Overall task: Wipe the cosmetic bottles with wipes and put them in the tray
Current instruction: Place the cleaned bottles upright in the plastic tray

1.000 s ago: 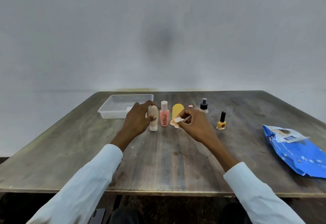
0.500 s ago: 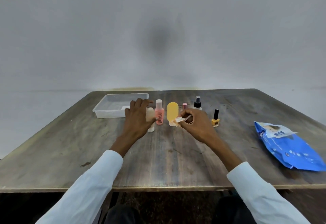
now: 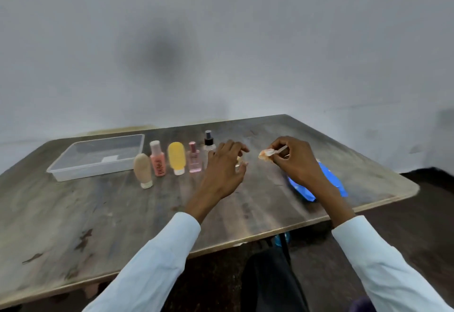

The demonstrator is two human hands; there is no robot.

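Pinching a crumpled wipe in our right hand, we spread our empty left hand beside bottles standing at the clear tray's three o'clock

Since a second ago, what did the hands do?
The left hand let go of the beige bottle and moved right, toward the small yellow bottle it mostly hides. The right hand still pinches the wipe. The tray still holds no bottles.
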